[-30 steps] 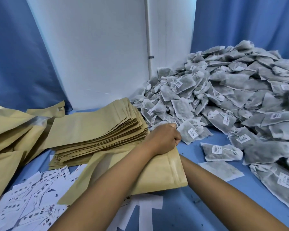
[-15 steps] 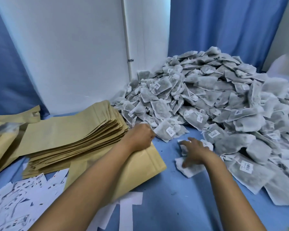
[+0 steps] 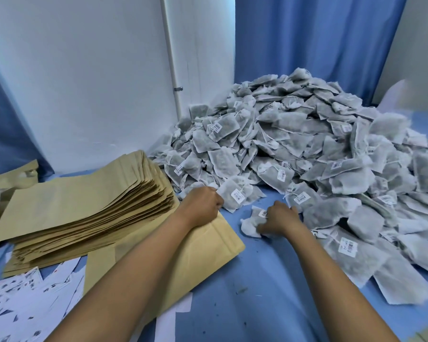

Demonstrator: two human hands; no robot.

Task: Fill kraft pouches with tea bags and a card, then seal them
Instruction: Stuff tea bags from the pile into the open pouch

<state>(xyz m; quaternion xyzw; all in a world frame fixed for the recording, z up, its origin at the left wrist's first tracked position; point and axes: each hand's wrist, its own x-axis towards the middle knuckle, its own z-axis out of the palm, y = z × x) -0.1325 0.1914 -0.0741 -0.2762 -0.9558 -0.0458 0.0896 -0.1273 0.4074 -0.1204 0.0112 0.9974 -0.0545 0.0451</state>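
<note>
1. The kraft pouch (image 3: 203,253) that is being filled lies flat on the blue bench (image 3: 269,292), partly under the left forearm. Its long axis runs from about 7 o'clock, near the person, to 1 o'clock, where its mouth end is.
2. The left hand (image 3: 200,206) holds that mouth end. Its fingers are curled on the top edge, so this grip is closed on the pouch; I cannot tell how wide the mouth is open.
3. The right hand (image 3: 278,219) is just beside it, at 3 o'clock from the left hand. Its fingers are curled around some tea bags (image 3: 251,224), which bulge out at its left side. This grip is full.
4. The relation that matters: the pouch mouth lies at about 9 to 10 o'clock from the right hand, near but not touching. I judge that the bags must travel left and slightly away to enter it.
5. The big heap of tea bags (image 3: 307,144) is at 1 o'clock, the stack of empty pouches (image 3: 84,206) at 10 o'clock, and the cards (image 3: 35,292) at 8 o'clock.
</note>
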